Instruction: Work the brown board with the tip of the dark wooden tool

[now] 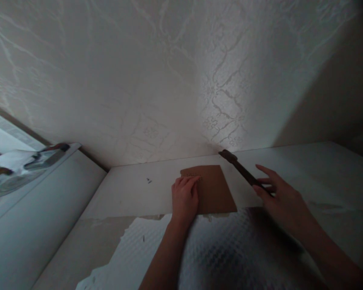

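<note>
A flat piece of brown cardboard (215, 193) lies on the white surface by the wall. My left hand (185, 197) rests on its left part, fingers bent and pressed together; what they may pinch is too small to make out. Close to those fingertips, a row of tiny dark marks (193, 175) runs along the cardboard's far side. To the right, my right hand (278, 197) grips the handle of a dark hammer (245, 174) between thumb and fingers, the index finger loosely raised. The hammer's head points away, near the wall and apart from the cardboard.
Several small nail-like bits (149, 180) lie left of the cardboard. White textured sheeting (139, 241) covers part of the near side, with one thin bit (143, 238) on it. A white cabinet (54, 193) with clutter on top stands left. Patterned wallpaper (169, 80) rises behind.
</note>
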A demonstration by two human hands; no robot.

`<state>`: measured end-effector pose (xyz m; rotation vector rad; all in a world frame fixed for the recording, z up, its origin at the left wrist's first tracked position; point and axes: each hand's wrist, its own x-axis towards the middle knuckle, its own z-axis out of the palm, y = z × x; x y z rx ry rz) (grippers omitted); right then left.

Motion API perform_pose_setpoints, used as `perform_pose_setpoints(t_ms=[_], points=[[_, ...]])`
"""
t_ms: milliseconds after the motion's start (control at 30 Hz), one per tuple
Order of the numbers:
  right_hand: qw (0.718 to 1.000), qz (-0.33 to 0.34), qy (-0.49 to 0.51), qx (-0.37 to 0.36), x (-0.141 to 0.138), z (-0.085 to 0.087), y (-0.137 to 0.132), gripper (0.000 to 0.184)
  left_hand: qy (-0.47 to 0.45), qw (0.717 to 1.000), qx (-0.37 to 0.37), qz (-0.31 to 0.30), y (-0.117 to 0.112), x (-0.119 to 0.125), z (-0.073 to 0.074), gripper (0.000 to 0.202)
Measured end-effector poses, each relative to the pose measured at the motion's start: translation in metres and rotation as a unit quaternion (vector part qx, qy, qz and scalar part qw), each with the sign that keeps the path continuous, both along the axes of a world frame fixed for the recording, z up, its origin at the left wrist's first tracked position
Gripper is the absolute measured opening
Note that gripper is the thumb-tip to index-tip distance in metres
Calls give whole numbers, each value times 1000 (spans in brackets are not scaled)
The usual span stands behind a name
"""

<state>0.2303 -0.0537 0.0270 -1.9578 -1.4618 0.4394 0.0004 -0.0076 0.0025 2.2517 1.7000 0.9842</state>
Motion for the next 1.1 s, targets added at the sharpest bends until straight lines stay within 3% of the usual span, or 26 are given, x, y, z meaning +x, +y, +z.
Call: perform_pose_setpoints(t_ms=[700,833,967,1100], points=[[999,19,44,0,-3,-7,0,55,8,1000,-14,-2,-1,1,2,25],[990,26,139,-13,-3,-5,1,57,-5,1000,-16,1,-1,1,3,26],[956,42,287,-49,-14,10,-2,61,-11,1000,-26,11,-1,1,3,27],[935,120,322,-85,-29,18,-8,57,-12,999,-33,19,-1,1,4,27]])
